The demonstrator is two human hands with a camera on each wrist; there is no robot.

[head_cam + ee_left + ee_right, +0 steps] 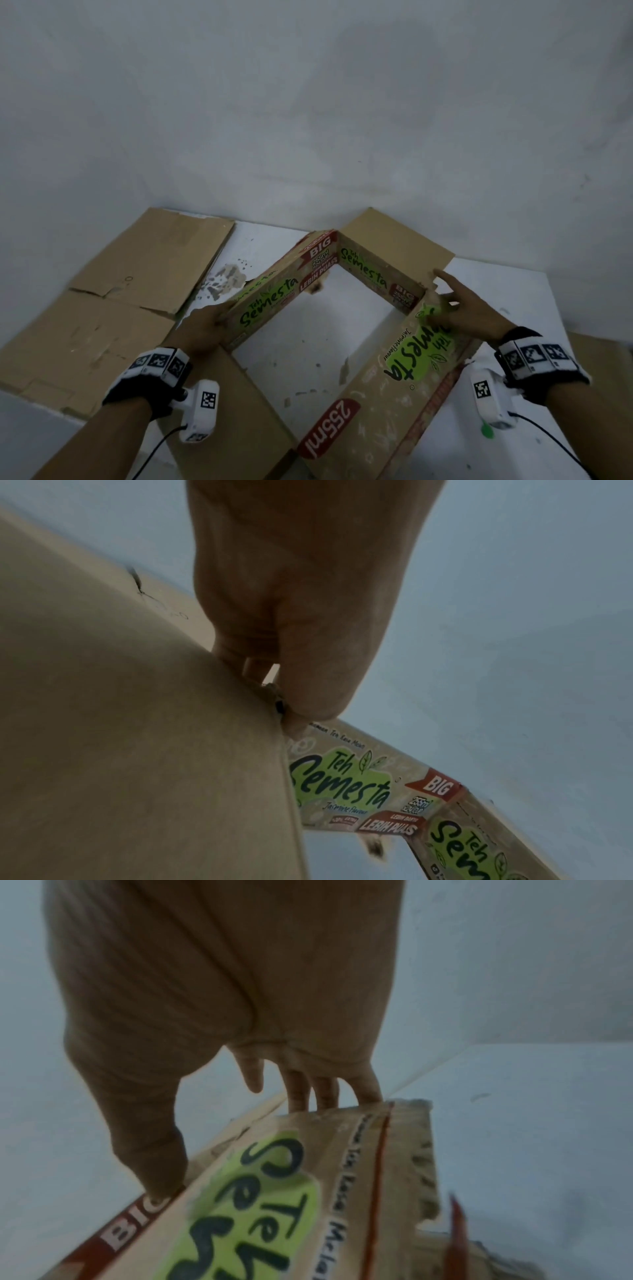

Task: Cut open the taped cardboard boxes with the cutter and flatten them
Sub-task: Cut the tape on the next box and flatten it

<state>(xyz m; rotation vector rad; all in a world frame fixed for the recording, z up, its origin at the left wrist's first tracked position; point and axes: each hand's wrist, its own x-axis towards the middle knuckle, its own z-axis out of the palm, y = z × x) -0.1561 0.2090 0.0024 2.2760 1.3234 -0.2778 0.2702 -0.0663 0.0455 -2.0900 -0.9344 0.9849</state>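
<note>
A printed "Teh Semesta" cardboard box stands on the white table as an open four-sided sleeve with no top or bottom; the table shows through its middle. My left hand grips its left corner, thumb and curled fingers pinching the edge of the box. My right hand holds the right corner. There my thumb lies on the inner face of the box, three fingers reach behind the edge and the index finger sticks out free. No cutter shows in any view.
Flattened plain cardboard sheets lie at the left, reaching the table's edge. A plain flap lies behind the box against the white wall. Another brown piece shows at the far right, and a green spot marks the table.
</note>
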